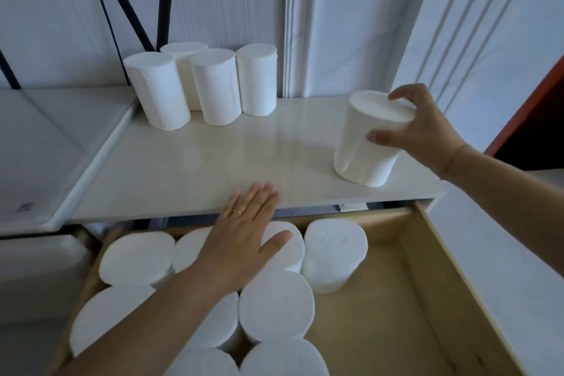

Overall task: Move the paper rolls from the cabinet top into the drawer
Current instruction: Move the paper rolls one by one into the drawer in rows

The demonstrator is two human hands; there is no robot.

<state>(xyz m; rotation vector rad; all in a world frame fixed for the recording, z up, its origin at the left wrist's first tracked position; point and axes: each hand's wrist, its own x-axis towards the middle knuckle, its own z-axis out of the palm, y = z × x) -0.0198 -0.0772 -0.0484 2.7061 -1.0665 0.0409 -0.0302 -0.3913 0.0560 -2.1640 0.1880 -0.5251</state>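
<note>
Rolls half moved; one in hand on the cabinet top.
I see four paper rolls point(201, 82) upright at the cabinet top's point(213, 162) rear; my left hand point(244, 241) flat, fingers spread, over rolls standing in the drawer point(433, 268); my right hand point(418, 128) curled around a tilted roll point(369, 146).

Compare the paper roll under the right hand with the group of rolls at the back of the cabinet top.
The lone roll leans, gripped by the right hand; the four back rolls stand untouched. The lone roll sits near the cabinet top's front right edge, over the open drawer; the four cluster against the wall at the back left. All are plain white cylinders, alike in size.
</note>
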